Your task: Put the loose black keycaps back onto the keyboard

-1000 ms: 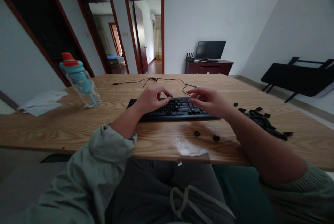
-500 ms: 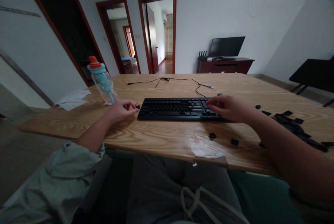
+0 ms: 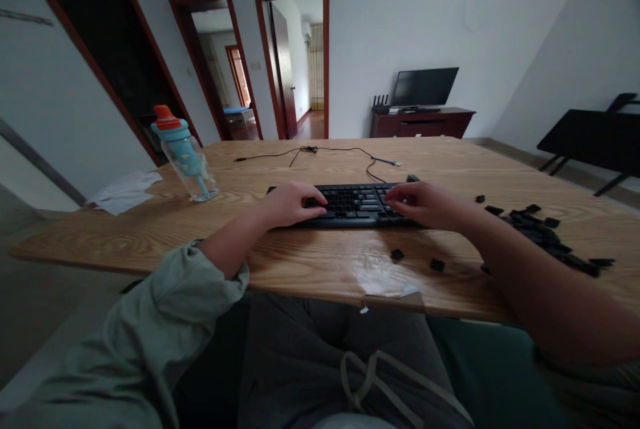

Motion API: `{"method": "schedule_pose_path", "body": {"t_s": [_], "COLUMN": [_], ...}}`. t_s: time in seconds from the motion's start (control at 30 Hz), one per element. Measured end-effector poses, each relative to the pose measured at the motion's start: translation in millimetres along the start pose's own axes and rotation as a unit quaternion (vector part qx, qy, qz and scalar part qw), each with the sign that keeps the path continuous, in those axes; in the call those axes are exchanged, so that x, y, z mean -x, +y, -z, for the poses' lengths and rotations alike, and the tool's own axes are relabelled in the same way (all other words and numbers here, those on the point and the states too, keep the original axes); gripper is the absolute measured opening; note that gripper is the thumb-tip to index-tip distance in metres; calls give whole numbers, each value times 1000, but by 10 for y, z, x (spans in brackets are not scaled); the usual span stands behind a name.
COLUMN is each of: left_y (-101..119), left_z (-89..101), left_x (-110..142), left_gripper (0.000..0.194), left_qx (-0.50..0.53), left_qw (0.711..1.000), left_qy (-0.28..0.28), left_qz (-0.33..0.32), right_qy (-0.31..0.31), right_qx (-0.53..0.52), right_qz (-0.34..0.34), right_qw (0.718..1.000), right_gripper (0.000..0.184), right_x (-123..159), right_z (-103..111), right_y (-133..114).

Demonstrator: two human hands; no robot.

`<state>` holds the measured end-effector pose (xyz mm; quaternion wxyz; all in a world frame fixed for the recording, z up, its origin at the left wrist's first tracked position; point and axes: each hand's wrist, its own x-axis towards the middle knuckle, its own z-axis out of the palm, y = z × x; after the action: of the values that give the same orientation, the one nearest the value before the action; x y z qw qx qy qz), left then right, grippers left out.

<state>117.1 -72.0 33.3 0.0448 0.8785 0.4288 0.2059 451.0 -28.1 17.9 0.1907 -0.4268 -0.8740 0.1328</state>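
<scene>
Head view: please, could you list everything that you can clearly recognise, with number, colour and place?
table: one, wood-coloured, foreground
keyboard: one, black, on table
loose keycaps: many, black, mostly table's right
cable: one, black, behind keyboard
bottle: one, clear, blue, orange, table's left
paper: count unclear, white, by bottle
cabinet: one, maroon, far wall
television: one, black, on cabinet
router: one, black, beside television
furniture: one, black, far right
doorways: at least three, red-brown-framed, background
trousers: one pair, grey, below table
sleeves: two, grey-green, lower corners
left hand: one, bare, over keyboard's left
right hand: one, bare, over keyboard's right
</scene>
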Motion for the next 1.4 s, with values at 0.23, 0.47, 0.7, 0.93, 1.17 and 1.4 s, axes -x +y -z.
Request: {"method": "schedule_pose_path", "body": {"t_s": [0.23, 0.47, 0.7, 0.93, 1.17, 1.4], "left_y": [71, 31, -39, -33, 39, 158], "left_z": [-279, -296, -339, -383, -328, -384], "left_x": [-294, -337, -347, -343, -286, -214], "left_gripper": [20, 20, 20, 18, 23, 27], "left_qx": [-8, -15, -24, -31, -86, -171], "left_qw": [998, 997, 994, 993, 985, 972], "left_qy": [-53, -72, -76, -54, -68, -45], "left_qz": [-10, -31, -73, -98, -134, -155], "right_qy": [-4, -16, -20, -25, -23, -18], "right_qx": [13, 33, 28, 23, 23, 13], "right_qz": [-2, -15, -24, -13, -16, -3], "right_qw": [1000, 999, 999, 999, 999, 1000], "right_gripper": [31, 32, 33, 34, 33, 32], "right_x": [0, 2, 7, -4, 13, -2], "right_z": [25, 63, 57, 42, 50, 57], "right_y": [6, -26, -64, -20, -69, -32]}}
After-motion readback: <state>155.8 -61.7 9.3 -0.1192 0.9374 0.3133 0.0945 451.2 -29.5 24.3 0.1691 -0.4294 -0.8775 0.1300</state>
